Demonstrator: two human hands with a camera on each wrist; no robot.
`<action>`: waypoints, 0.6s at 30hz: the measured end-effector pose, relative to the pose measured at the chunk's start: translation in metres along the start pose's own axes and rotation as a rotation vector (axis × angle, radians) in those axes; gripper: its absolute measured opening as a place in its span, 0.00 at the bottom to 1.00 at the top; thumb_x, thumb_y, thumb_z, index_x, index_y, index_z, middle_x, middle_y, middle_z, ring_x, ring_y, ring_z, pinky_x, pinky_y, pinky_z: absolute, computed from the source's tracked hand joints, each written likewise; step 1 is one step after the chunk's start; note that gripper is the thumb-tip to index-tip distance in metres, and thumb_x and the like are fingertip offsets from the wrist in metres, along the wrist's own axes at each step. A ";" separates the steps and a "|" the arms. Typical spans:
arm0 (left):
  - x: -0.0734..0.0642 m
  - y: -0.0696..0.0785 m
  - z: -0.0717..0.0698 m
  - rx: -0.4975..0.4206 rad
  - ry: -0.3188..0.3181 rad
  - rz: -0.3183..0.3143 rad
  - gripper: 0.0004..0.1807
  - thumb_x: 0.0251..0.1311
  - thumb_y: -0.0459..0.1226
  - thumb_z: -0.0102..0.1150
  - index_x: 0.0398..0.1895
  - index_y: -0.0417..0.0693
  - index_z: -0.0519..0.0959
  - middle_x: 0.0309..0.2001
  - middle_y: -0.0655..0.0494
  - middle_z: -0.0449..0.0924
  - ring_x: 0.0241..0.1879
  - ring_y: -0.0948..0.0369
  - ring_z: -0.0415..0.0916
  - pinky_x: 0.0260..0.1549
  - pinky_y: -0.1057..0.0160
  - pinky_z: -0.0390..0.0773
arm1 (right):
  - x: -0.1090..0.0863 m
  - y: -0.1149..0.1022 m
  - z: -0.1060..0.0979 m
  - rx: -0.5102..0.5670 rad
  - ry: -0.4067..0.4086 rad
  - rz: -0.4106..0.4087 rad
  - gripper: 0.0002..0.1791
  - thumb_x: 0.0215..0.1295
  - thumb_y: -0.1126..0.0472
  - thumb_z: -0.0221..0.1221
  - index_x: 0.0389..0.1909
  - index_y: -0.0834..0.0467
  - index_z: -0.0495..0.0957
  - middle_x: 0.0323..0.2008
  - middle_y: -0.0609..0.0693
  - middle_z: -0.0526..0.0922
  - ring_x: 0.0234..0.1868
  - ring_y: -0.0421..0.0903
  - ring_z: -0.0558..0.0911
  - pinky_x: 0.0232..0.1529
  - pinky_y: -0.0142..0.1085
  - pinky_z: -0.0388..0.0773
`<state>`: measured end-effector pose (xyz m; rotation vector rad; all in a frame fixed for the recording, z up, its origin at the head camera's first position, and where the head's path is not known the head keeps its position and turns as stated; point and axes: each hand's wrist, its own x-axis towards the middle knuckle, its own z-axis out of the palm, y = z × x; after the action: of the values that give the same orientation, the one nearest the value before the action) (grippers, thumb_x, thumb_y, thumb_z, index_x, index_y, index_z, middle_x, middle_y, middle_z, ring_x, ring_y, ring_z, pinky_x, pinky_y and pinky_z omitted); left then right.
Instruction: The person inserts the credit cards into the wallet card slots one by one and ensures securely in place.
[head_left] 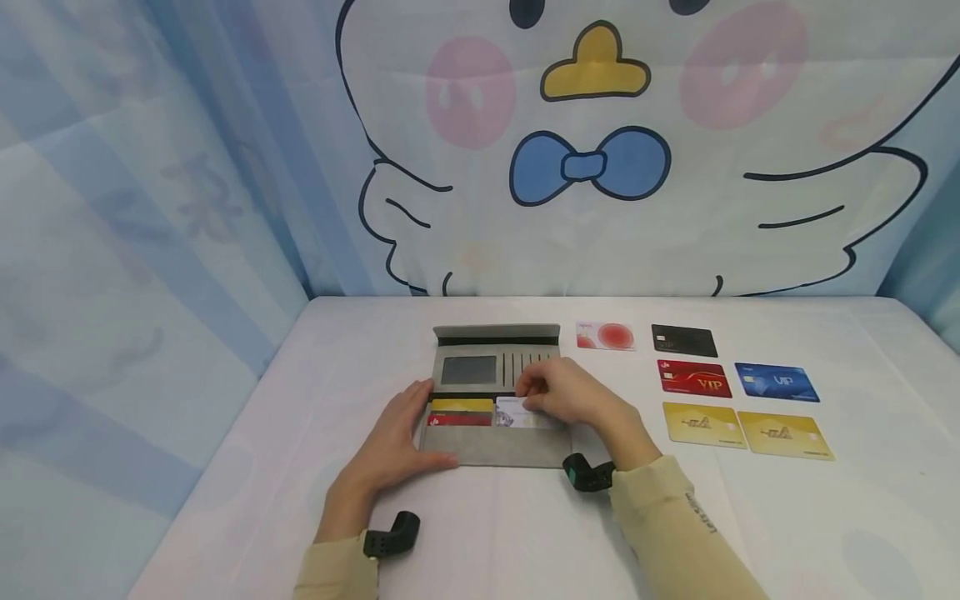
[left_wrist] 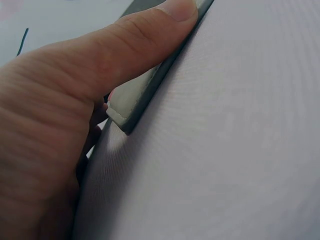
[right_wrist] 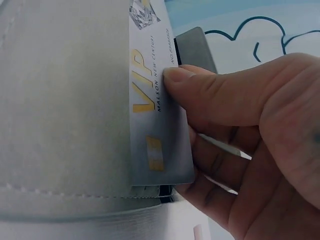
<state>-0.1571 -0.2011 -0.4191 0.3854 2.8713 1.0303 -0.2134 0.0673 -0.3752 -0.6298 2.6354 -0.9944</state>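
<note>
A grey card wallet (head_left: 510,447) lies unfolded on the table, its flap raised at the back. My left hand (head_left: 388,439) holds its near left corner, thumb (left_wrist: 177,9) on the front edge and fingers along the left side. With my right hand (head_left: 576,392) I pinch the upper edge of a white VIP card (right_wrist: 147,120), whose lower part is tucked into the wallet's right pocket. In the left pocket, a gold card (head_left: 461,405) shows above a red card (head_left: 457,420). The wallet's upper panel has a dark window (head_left: 469,369) and several slits, partly covered by my right hand.
Right of the wallet lie a white card with a red circle (head_left: 615,336), a black card (head_left: 684,341), a red VIP card (head_left: 693,379), a blue card (head_left: 777,382) and two gold cards (head_left: 703,425). A printed curtain (head_left: 480,242) hangs behind the white table (head_left: 247,500).
</note>
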 end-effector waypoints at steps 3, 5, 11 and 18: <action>0.000 0.000 0.000 0.003 0.001 -0.001 0.62 0.34 0.60 0.73 0.73 0.49 0.51 0.71 0.51 0.49 0.69 0.51 0.45 0.65 0.46 0.50 | -0.001 -0.001 -0.001 -0.030 0.004 0.012 0.05 0.56 0.67 0.64 0.31 0.54 0.80 0.28 0.44 0.78 0.30 0.44 0.74 0.34 0.35 0.75; 0.000 0.000 0.000 0.005 -0.001 -0.005 0.62 0.34 0.60 0.72 0.73 0.49 0.51 0.72 0.51 0.49 0.69 0.51 0.45 0.65 0.46 0.50 | -0.002 -0.001 -0.002 -0.050 0.004 0.014 0.05 0.56 0.66 0.64 0.31 0.53 0.80 0.28 0.43 0.78 0.30 0.44 0.74 0.34 0.35 0.75; -0.001 -0.001 0.001 0.005 0.009 0.002 0.62 0.34 0.60 0.72 0.73 0.49 0.52 0.71 0.51 0.50 0.69 0.51 0.46 0.64 0.46 0.51 | -0.003 -0.001 -0.003 -0.049 -0.018 0.010 0.07 0.53 0.65 0.67 0.32 0.54 0.80 0.26 0.44 0.77 0.29 0.44 0.74 0.34 0.34 0.75; 0.000 -0.002 0.002 0.006 0.007 0.011 0.61 0.35 0.60 0.72 0.73 0.49 0.52 0.71 0.52 0.51 0.69 0.51 0.46 0.64 0.46 0.50 | -0.003 0.000 -0.003 -0.059 -0.027 0.006 0.07 0.54 0.65 0.67 0.31 0.53 0.79 0.26 0.44 0.77 0.30 0.44 0.74 0.33 0.34 0.75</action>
<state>-0.1573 -0.2019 -0.4219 0.3995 2.8828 1.0268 -0.2116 0.0704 -0.3730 -0.6438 2.6495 -0.9031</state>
